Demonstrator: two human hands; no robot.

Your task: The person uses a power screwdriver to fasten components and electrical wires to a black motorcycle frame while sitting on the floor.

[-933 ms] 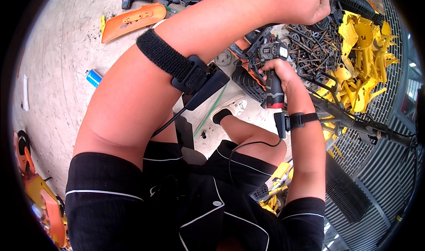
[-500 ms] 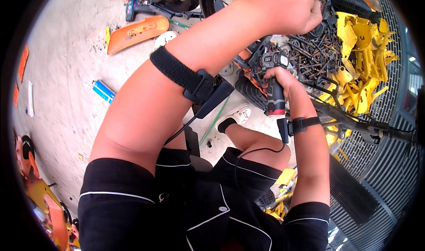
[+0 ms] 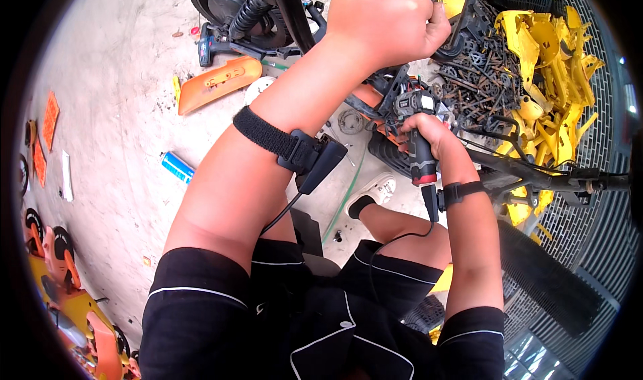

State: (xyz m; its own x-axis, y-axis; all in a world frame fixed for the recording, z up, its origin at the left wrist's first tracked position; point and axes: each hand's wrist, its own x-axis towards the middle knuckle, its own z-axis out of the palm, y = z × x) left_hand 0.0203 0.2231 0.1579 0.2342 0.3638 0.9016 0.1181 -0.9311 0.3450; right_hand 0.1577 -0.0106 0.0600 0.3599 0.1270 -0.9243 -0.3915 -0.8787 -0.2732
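My left hand is closed in a fist near the top, beside a black tube of the vehicle frame. Whatever its fingers hold, if anything, is hidden behind the hand. My right hand is wrapped round the grip of a black and grey cordless power driver with a red base. The driver's head points away from me, over dark frame parts; its tip is hard to make out. Just below the driver lies a black ribbed part of the vehicle.
Beyond my hands lie many dark bolts and yellow plastic panels. A wheel, a second power tool, an orange panel and a blue can are to the left. A black bar extends right.
The view has shifted, so the floor and parts sit lower and further right. My left fist has moved leftward past the bolts. My right hand still grips the power driver.
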